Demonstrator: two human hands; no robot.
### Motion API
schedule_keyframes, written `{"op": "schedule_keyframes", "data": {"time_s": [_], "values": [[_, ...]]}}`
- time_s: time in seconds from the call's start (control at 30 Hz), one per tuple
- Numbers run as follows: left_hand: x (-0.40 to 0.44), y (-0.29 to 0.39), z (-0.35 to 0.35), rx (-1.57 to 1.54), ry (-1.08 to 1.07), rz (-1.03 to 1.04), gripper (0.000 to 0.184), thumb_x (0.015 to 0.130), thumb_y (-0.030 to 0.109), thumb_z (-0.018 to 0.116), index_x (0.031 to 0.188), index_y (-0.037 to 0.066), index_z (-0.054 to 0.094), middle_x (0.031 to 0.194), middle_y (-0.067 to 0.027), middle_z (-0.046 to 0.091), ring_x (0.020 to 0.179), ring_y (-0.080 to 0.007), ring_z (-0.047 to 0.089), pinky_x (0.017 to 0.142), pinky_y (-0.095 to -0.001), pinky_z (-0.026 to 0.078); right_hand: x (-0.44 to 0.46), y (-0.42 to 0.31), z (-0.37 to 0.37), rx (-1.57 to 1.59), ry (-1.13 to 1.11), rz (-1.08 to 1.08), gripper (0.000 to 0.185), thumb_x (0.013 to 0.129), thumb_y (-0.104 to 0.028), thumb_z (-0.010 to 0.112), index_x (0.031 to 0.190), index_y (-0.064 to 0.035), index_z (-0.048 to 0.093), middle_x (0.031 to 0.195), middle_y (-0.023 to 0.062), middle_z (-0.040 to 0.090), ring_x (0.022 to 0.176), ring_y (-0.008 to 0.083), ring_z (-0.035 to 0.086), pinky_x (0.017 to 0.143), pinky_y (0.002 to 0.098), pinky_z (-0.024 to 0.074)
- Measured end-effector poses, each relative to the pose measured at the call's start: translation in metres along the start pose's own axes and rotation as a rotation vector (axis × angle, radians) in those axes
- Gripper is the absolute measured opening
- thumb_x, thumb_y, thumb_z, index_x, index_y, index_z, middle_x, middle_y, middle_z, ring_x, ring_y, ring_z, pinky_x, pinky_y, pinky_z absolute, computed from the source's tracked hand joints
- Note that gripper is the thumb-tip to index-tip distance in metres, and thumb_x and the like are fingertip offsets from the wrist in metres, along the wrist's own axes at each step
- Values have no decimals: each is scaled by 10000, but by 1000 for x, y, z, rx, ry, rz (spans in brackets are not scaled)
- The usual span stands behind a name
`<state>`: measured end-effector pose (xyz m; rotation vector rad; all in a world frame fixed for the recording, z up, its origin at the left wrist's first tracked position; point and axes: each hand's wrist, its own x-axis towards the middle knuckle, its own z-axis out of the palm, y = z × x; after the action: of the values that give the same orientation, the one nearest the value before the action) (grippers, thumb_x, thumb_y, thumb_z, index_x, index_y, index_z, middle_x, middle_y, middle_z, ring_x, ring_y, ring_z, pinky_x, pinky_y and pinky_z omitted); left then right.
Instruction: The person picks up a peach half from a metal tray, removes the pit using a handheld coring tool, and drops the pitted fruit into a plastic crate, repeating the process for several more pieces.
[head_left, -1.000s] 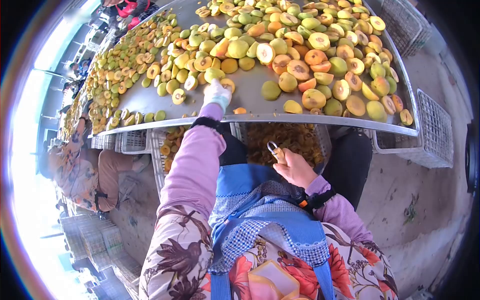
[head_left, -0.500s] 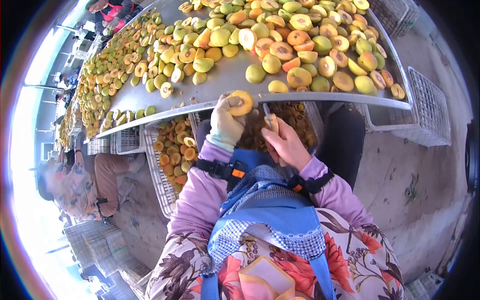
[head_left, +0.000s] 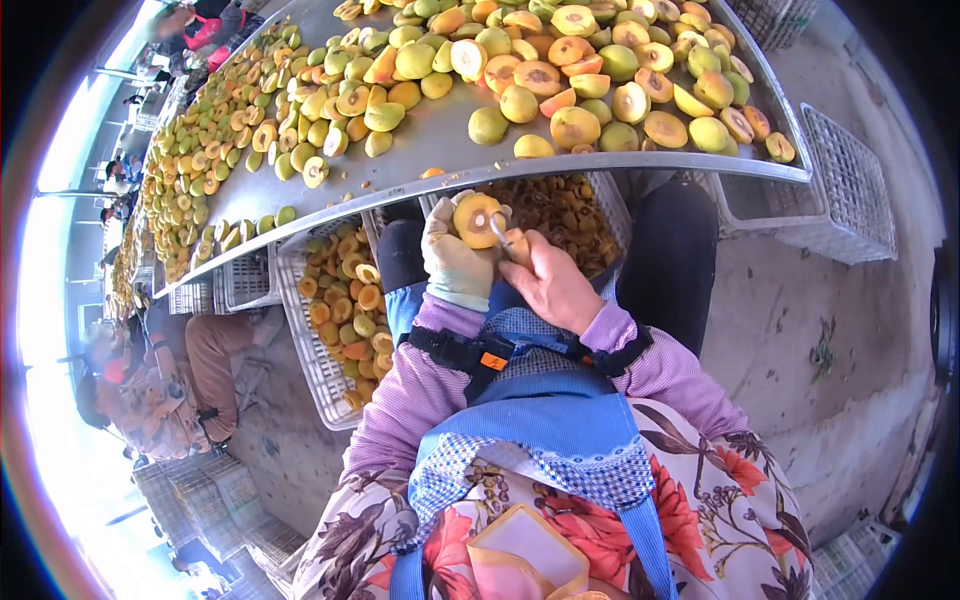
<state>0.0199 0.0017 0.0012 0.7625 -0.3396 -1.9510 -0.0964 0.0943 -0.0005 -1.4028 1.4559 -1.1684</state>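
My left hand [head_left: 448, 256], in a pale glove, grips a halved yellow peach [head_left: 468, 214] with its cut face turned up and the pale centre of its pit showing. My right hand [head_left: 562, 286] is bare and closed around the wooden handle of a small pitting knife [head_left: 516, 246]. Its metal tip touches the cut face beside the pit. Both hands are close together just below the front edge of the metal table [head_left: 400, 185]. Under them stands a crate of brownish fruit scraps or pits [head_left: 570, 215]; the pieces are too small to tell apart.
Many peach halves [head_left: 575, 128] cover the table. A white crate of peach halves [head_left: 292, 290] stands at my left, and another white crate [head_left: 850, 190] at the right. A seated person [head_left: 150, 390] works further left; stacked crates [head_left: 200, 500] are behind.
My right hand has moved left and the knife tip has come onto the peach half. The peach half's cut face has turned up towards me. My view has shifted slightly.
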Motion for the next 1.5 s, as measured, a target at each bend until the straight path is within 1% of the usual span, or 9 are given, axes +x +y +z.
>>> {"op": "schedule_keyframes", "data": {"time_s": [0.13, 0.6, 0.7, 1.03, 1.13, 1.2, 1.33, 1.43, 1.5], "values": [[3, -7, 5, 79, 82, 31, 302, 914, 282, 442, 983, 7, 547, 919, -184, 615, 824, -360, 612, 781, -461, 512, 5, 6, -2, -109, -123, 89, 287, 856, -134, 593, 1019, 18, 413, 835, 269, 570, 820, 450, 561, 678, 442, 453], [7, -13, 1, 367, 60, 303, 320, 932, 249, 426, 989, -29, 573, 889, -168, 626, 785, -280, 613, 757, -372, 523, 14, -5, 6, -72, -22, 92, 279, 817, -122, 599, 955, 13, 397, 780, 288, 573, 785, 473, 553, 659, 493, 442], [7, -11, 3, 255, -9, 237, 225, 933, 176, 432, 975, 14, 582, 901, -92, 606, 802, -186, 593, 740, -289, 501, 17, 0, 8, -23, -6, 87, 269, 813, -118, 589, 957, 18, 406, 780, 292, 571, 792, 474, 554, 668, 492, 444], [18, -15, 3, 560, 87, 451, 287, 963, 271, 442, 993, 20, 579, 903, -76, 598, 804, -161, 578, 724, -274, 482, 25, 5, 12, 93, -56, 122, 300, 804, -121, 585, 1006, 44, 434, 852, 288, 583, 848, 458, 563, 749, 463, 456], [25, -12, 1, 741, 126, 459, 362, 958, 333, 449, 993, -5, 572, 831, -88, 603, 748, -176, 596, 676, -280, 497, 28, 8, 8, 13, -102, 78, 315, 838, -88, 566, 1100, 41, 450, 900, 212, 604, 782, 320, 619, 703, 363, 487], [26, -15, 2, 715, 162, 385, 369, 957, 337, 447, 983, -8, 576, 810, -83, 605, 733, -173, 593, 655, -278, 492, 30, -6, -5, 143, -197, 238, 294, 843, -80, 540, 1104, 30, 460, 817, 160, 598, 638, 240, 601, 585, 316, 481], [23, -20, 8, 701, 125, 453, 320, 956, 298, 461, 962, 3, 585, 815, -78, 614, 710, -159, 578, 635, -270, 479, 31, 4, 3, 222, -129, 143, 268, 856, -58, 489, 1118, -2, 473, 656, 51, 537, 428, 95, 496, 392, 242, 410], [24, -24, -7, 711, 31, 596, 265, 956, 258, 467, 975, 20, 581, 846, -80, 616, 724, -153, 575, 649, -269, 481, 33, 6, -5, 425, -356, 359, 245, 828, -88, 526, 1044, 21, 485, 685, 138, 576, 560, 235, 593, 525, 349, 483], [23, -26, -7, 760, -12, 695, 261, 957, 256, 464, 979, 23, 579, 862, -81, 615, 724, -156, 575, 645, -274, 484, 32, 3, -7, 433, -347, 394, 217, 838, -87, 521, 1025, 16, 480, 636, 103, 548, 469, 182, 543, 428, 320, 440]]}}
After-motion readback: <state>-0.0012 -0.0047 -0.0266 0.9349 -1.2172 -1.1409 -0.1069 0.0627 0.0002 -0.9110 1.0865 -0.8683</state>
